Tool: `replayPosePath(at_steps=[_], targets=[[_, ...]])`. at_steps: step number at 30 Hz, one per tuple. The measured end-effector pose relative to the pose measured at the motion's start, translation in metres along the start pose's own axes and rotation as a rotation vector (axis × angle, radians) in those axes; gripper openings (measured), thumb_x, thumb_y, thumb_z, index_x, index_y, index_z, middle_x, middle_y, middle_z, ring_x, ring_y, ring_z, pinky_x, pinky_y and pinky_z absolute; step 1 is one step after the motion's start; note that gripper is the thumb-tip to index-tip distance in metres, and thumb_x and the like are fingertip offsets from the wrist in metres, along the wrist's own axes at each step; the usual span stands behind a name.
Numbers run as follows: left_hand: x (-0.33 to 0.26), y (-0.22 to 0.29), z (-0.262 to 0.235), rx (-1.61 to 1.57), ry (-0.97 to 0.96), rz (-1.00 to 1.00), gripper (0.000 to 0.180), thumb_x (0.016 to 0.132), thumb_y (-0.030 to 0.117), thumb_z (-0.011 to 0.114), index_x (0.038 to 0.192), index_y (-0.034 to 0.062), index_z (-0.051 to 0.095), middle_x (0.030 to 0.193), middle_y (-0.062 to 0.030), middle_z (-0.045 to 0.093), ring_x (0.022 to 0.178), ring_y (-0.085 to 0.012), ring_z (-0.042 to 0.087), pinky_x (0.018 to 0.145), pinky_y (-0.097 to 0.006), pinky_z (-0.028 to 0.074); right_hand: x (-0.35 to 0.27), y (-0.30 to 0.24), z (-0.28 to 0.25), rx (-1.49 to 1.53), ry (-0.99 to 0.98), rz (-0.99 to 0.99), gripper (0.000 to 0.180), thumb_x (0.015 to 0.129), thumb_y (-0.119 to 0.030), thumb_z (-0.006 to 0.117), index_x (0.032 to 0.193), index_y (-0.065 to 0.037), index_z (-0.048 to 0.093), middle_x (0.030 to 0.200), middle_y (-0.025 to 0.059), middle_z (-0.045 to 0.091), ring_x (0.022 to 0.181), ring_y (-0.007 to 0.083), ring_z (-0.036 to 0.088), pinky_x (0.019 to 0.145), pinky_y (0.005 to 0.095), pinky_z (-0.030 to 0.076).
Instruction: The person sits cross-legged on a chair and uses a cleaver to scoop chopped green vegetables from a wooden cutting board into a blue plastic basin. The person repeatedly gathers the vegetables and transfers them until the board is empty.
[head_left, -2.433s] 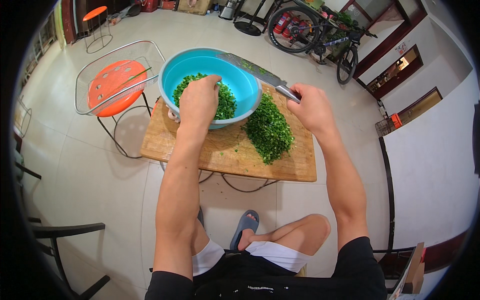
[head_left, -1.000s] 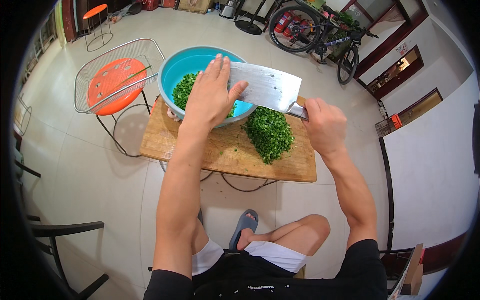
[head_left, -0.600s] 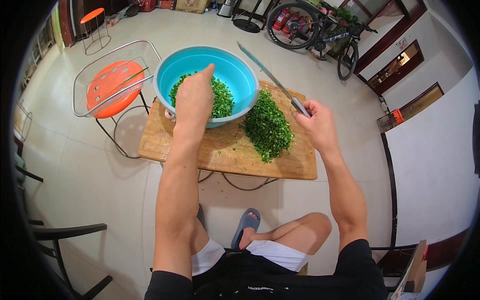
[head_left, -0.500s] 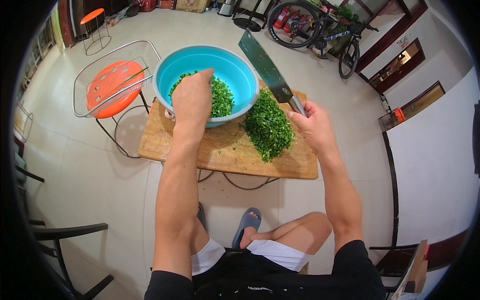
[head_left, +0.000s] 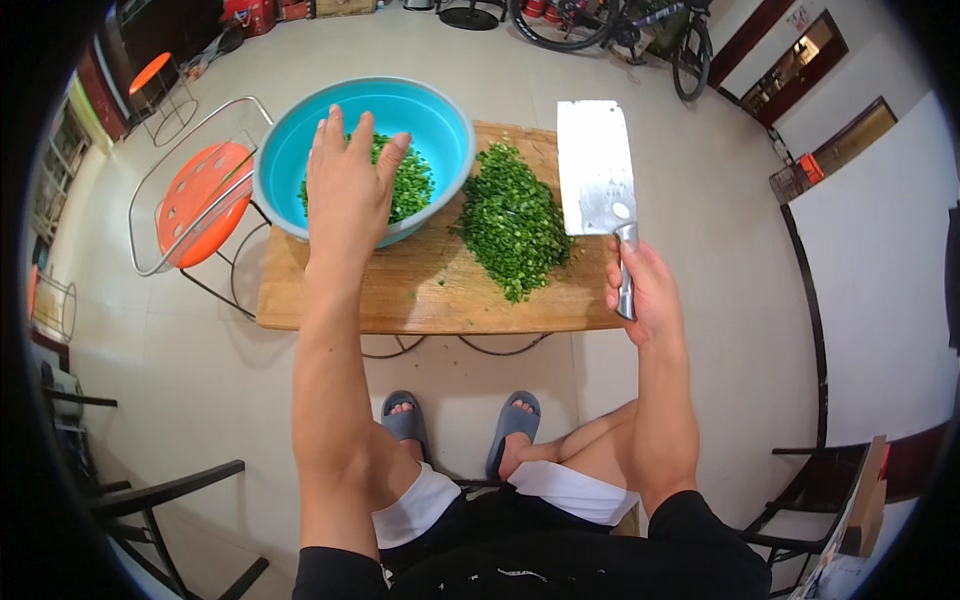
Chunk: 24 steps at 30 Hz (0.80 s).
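Note:
My left hand (head_left: 350,185) is over the near side of a turquoise basin (head_left: 430,130), fingers spread and holding nothing. Chopped green onions (head_left: 410,190) lie in the basin, partly hidden behind that hand. In my right hand (head_left: 648,285) is a cleaver (head_left: 597,165), gripped by its metal handle with the broad blade pointing away from me, its flat face up and flecked with green bits. Left of the cleaver, a heap of chopped green onions (head_left: 515,225) rests on the wooden board (head_left: 330,300). The basin stands on the board's left part.
An orange stool (head_left: 205,200) with a wire basket (head_left: 150,245) on it stands left of the board. Another orange stool (head_left: 150,75) is farther back. A bicycle (head_left: 610,30) stands at the far side. Black chairs (head_left: 180,490) flank me, and a white surface (head_left: 880,290) is at right.
My left hand has opened from a closed pose over the basin. The cleaver has turned from a leftward tilt to nearly upright in view, its flat face now showing. The view has shifted slightly.

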<state>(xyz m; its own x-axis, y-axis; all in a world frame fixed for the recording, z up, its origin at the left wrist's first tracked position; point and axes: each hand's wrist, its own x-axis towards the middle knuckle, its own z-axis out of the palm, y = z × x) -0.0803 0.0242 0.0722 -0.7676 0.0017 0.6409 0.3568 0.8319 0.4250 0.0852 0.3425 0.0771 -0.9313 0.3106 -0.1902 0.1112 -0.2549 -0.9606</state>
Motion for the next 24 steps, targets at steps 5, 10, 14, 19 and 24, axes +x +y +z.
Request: replayPosePath(at_steps=[5,10,14,19,24], targets=[[-0.009,0.048,-0.005,-0.452,0.044,-0.062,0.049,0.109,0.038,0.052,0.13,-0.0031,0.068,0.145,-0.0242,0.058,0.13,-0.0381,0.059,0.108,-0.045,0.047,-0.033,0.036,-0.049,0.007,0.159,0.053,0.025,0.107,-0.026,0.059,0.113,-0.002,0.058,0.071,0.002,0.057,0.049,0.0116,0.052,0.046,0.0274,0.044],[-0.041,0.083,0.005,-0.576,0.055,0.104,0.035,0.109,0.023,0.053,0.123,-0.0035,0.07,0.131,-0.0206,0.068,0.122,-0.0354,0.064,0.104,-0.042,0.05,-0.036,0.044,-0.067,0.052,0.185,0.12,0.026,0.106,-0.026,0.06,0.113,-0.001,0.059,0.071,0.0021,0.057,0.049,0.0117,0.051,0.045,0.0275,0.043],[-0.069,0.1,0.028,-0.607,-0.103,0.11,0.031,0.107,0.018,0.055,0.122,-0.0046,0.069,0.129,-0.0214,0.068,0.122,-0.0361,0.064,0.105,-0.042,0.05,-0.04,0.044,-0.073,0.07,0.191,0.139,0.027,0.106,-0.027,0.06,0.113,-0.001,0.059,0.072,0.0021,0.058,0.049,0.0118,0.052,0.045,0.0272,0.043],[-0.094,0.102,0.044,-0.581,-0.269,-0.046,0.034,0.106,0.019,0.056,0.129,-0.0055,0.064,0.135,-0.0214,0.063,0.124,-0.0382,0.06,0.106,-0.045,0.048,-0.047,0.051,-0.082,0.053,0.21,0.144,0.026,0.105,-0.027,0.06,0.111,-0.001,0.059,0.071,0.0026,0.058,0.049,0.0117,0.052,0.044,0.0271,0.044],[-0.112,0.09,0.057,-0.378,-0.361,-0.153,0.049,0.106,0.028,0.056,0.139,-0.0077,0.056,0.146,-0.027,0.052,0.134,-0.0431,0.05,0.113,-0.049,0.04,-0.053,0.053,-0.08,0.007,0.251,0.161,0.023,0.105,-0.025,0.059,0.109,-0.002,0.058,0.071,0.0031,0.057,0.049,0.0124,0.053,0.044,0.0285,0.044]])
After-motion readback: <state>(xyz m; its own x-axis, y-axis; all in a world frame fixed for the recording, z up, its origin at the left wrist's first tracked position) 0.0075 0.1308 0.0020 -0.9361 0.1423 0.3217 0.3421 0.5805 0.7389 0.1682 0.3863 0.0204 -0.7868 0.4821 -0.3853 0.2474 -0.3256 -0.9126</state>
